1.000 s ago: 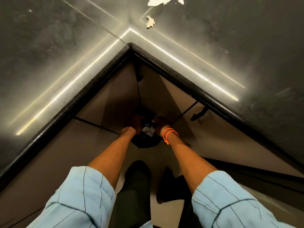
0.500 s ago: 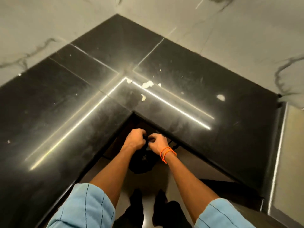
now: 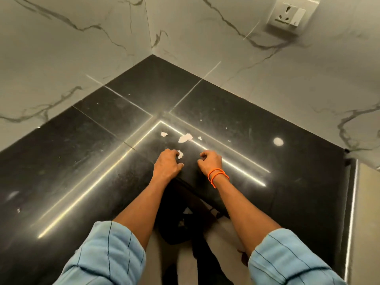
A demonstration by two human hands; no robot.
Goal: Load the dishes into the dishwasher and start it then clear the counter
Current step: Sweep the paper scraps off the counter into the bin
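Both hands sit on the black table (image 3: 257, 128) near its inside corner, the left hand (image 3: 167, 164) with curled fingers touching a white paper scrap (image 3: 180, 154), the right hand (image 3: 209, 162) clenched on nothing, more scraps (image 3: 185, 138) just beyond.

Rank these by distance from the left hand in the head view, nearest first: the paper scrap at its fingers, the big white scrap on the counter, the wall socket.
1. Paper scrap, right at the left hand's fingertips.
2. Big white scrap, just beyond, toward the counter corner.
3. Wall socket, on the wall, far upper right.
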